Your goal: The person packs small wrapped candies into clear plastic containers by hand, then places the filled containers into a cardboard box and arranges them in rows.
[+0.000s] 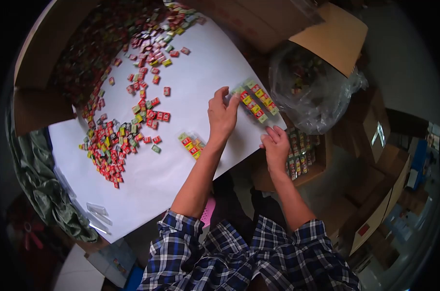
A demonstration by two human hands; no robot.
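A clear plastic tray (255, 102) with rows of small red, yellow and green blocks lies near the right edge of the white tabletop. At its left edge is my left hand (223, 115), fingers bent and thumb apart, the thumb tip against or just over the tray. My right hand (277, 148) is just below the tray's lower corner with loosely curled fingers; whether they touch it is unclear. A second clear tray (193, 145) holding similar blocks lies left of my left forearm, which partly covers it.
A large pile of small blocks (113, 145) spreads from an open cardboard box (43, 104). At right are a clear plastic bag (322, 114) and a carton of filled trays (302, 155). Empty clear trays (98, 216) lie at the lower left edge. Cardboard boxes (375, 179) stand further right.
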